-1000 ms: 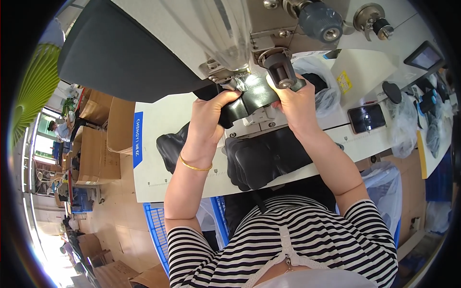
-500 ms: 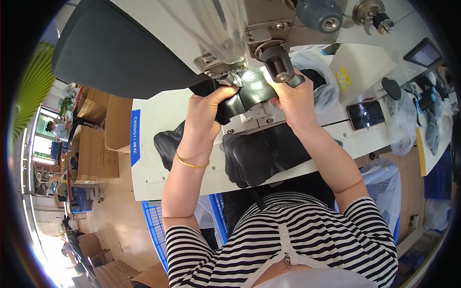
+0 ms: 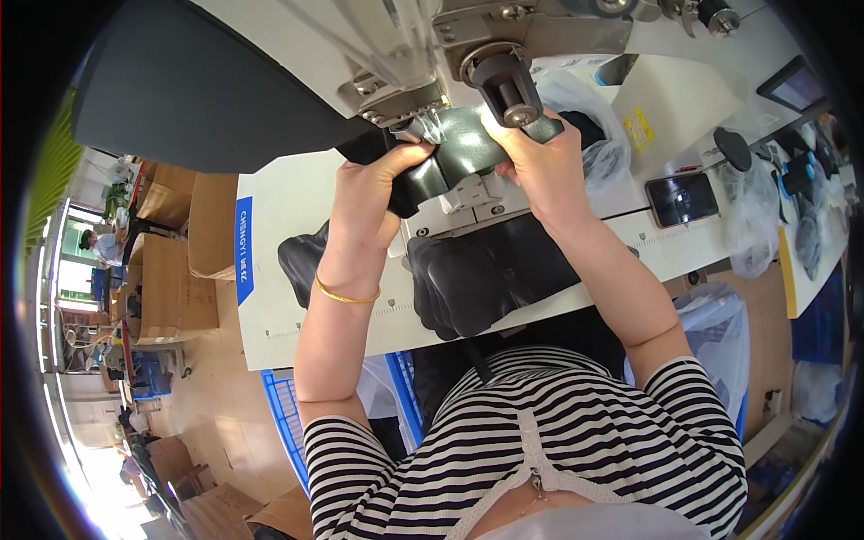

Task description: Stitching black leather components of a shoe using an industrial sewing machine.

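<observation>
pinched tight on both sides — through the head view i see the left hand (image 3: 364, 184) with its thumb laid flat along the near left part of a black sheet piece (image 3: 463, 151), its other fingers mostly hidden beneath. the right hand (image 3: 549, 171) clamps the piece's right part, thumb reaching over the top and fingers tucked below; a dark end of it pokes out past the knuckles. so the piece spans the gap between my two grips, just under the sewing machine's metal foot (image 3: 414, 130). it is smooth and glossy, leather-like, bending in a soft curve, with a crease or seam running down near the left thumb and a white glare where the lamp strikes it.

closer to me, below the grips and well apart from either palm, a stack of black pieces (image 3: 499, 274) lies on the pale, hard worktable (image 3: 279, 193), its layered edges rounded and wavy, the surface duller and softly dented. another black piece (image 3: 301, 263), limp and lobed, sits beside the left forearm, which wears a thin gold-coloured bangle (image 3: 346, 297). off to the right i make out a crumpled clear plastic bag (image 3: 607, 166) and a flat, glassy phone (image 3: 681, 200) — both apart from the right hand.
</observation>
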Available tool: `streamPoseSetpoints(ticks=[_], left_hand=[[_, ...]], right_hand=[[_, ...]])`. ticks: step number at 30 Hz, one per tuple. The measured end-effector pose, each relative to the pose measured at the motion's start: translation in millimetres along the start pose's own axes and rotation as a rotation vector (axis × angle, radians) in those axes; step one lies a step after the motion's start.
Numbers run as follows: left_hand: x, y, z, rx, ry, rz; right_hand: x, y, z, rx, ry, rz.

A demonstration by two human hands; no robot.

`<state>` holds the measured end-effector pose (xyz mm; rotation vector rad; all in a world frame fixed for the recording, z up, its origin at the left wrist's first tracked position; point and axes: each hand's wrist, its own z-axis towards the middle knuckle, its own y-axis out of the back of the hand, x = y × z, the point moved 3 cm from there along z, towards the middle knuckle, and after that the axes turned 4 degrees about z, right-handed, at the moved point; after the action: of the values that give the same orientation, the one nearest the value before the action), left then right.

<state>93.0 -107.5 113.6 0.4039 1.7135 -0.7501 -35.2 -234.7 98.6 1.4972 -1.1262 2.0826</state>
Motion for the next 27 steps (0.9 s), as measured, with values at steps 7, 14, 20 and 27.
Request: streamPoseSetpoints(ticks=[7,14,20,27], left_hand=[[3.5,1.7,5.1,-0.010,0.040,-0.050],[5.4,11.4,1.4,0.021,0.040,-0.079],[8.3,19.3,3.7,0.093,0.021,-0.372],[19.0,44.4,-15.2,-0.075,-0.178,-0.097]], right_hand=[[0.7,0.6,-0.5,0.029,0.036,-0.012],[-2.5,3.5,-0.2,0.021,-0.019,-0.041],[-0.6,10.6,-1.3,0.019,0.019,-0.020],[-6.0,1.0,-31.2,0.196,-0.035,-0.057]])
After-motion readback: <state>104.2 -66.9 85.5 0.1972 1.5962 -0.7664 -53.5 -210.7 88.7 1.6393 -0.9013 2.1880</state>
